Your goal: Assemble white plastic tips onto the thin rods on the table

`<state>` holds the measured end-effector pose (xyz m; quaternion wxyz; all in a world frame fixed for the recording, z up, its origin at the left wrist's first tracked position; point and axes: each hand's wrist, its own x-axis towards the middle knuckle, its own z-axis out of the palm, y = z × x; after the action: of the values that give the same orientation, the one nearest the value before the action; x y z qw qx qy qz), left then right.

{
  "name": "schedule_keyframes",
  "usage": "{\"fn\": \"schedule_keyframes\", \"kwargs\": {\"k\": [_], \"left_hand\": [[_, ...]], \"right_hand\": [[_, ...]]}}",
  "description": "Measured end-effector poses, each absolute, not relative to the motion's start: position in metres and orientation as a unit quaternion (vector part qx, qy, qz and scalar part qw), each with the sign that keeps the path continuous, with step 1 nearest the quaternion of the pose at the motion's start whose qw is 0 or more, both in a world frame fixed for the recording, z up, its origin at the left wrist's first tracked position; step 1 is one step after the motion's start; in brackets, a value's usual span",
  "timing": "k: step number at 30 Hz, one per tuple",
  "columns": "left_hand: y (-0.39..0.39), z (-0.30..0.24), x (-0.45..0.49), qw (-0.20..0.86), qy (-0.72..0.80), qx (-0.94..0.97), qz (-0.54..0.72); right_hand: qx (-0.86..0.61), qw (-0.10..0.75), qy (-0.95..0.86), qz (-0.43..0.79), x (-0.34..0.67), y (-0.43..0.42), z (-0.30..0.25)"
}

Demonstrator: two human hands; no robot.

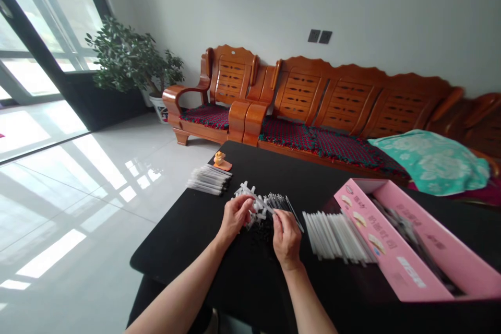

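Observation:
A whitish translucent pen barrel (pixel 263 203) slants between my two hands over the black table. My left hand (pixel 236 215) is closed, with thumb and fingers pinching its upper left end. The lower right end is gripped in the closed fingers of my right hand (pixel 287 236). Just behind lie a heap of small white plastic pen parts (pixel 245 189) and a bundle of thin dark pen refills (pixel 278 200). Small black pieces (pixel 259 234) are scattered between my wrists. Right of my right hand, a row of white tubes (pixel 332 235) lies side by side.
A stack of white pens with dark ends (pixel 208 179) lies at the table's left edge, near a small orange figure (pixel 221 160). At right stands a long pink box (pixel 366 235) with dark contents. Beyond the table (pixel 176 245) is a wooden sofa (pixel 313 99).

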<state>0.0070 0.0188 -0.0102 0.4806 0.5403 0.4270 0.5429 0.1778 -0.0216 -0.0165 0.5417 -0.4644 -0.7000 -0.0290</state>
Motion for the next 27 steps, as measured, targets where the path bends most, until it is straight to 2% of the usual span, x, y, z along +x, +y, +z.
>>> {"fn": "schedule_keyframes", "kwargs": {"k": [2, 5, 16, 27], "left_hand": [[0.0224, -0.0108, 0.0102, 0.571, 0.386, 0.471, 0.551], [0.0266, -0.011, 0.0107, 0.616, 0.364, 0.412, 0.564], [0.028, -0.0149, 0.007, 0.609, 0.354, 0.402, 0.585], [0.0266, -0.0129, 0.007, 0.594, 0.369, 0.407, 0.587]], "right_hand": [[-0.456, 0.527, -0.717, -0.015, 0.1758, -0.0223, -0.016], [-0.455, 0.507, -0.732, -0.004, 0.1743, -0.0215, -0.0165], [-0.465, 0.472, -0.748, 0.031, 0.1757, -0.0211, -0.0192], [-0.448, 0.491, -0.746, 0.036, 0.1736, -0.0201, -0.0197]]}}
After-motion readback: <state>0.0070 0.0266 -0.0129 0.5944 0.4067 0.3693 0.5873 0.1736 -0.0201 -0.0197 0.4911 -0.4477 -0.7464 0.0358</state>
